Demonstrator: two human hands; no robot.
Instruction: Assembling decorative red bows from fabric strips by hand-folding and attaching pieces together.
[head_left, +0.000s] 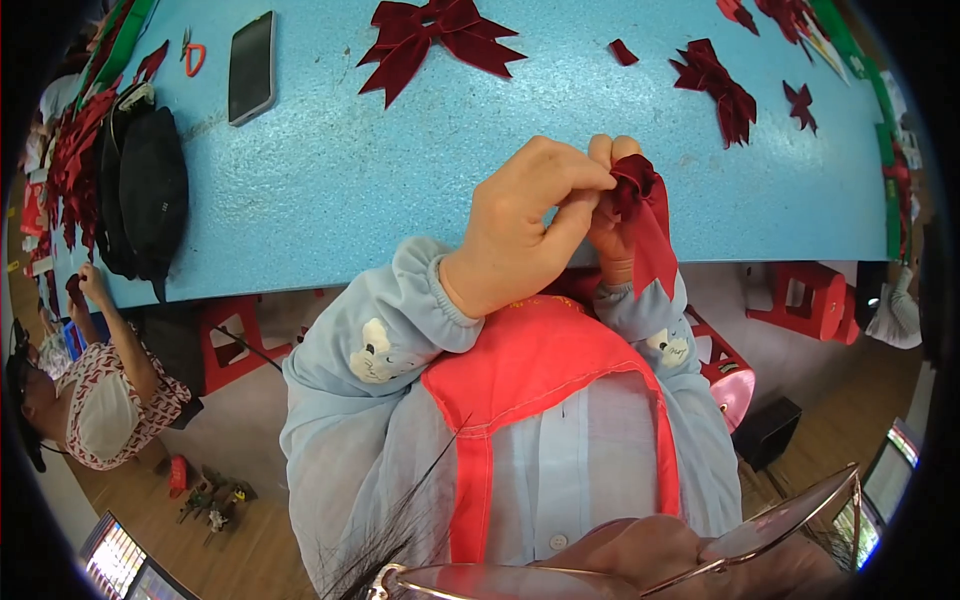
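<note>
A dark red velvet ribbon [652, 235] is gathered into a bunched loop at the top, its tail hanging down over the table's near edge. Behind it, my right hand [606, 228] is closed around the gathered part, with most of its fingers hidden by the ribbon and my left hand. My left hand [525, 225] comes in from the left, thumb and forefinger pinched at the side of the bunch. Farther off on the blue table [330, 190] lie a large finished-looking velvet bow [435, 40], a medium bow [718, 92] and a small bow [799, 105].
A short ribbon scrap [623, 52] lies at the far middle. To the left are a phone [252, 68], small red-handled scissors [194, 58], a black bag [150, 190] and piled red ribbons [75, 165]. Red stools [808, 302] stand below the table. Another person [110, 385] sits at the left.
</note>
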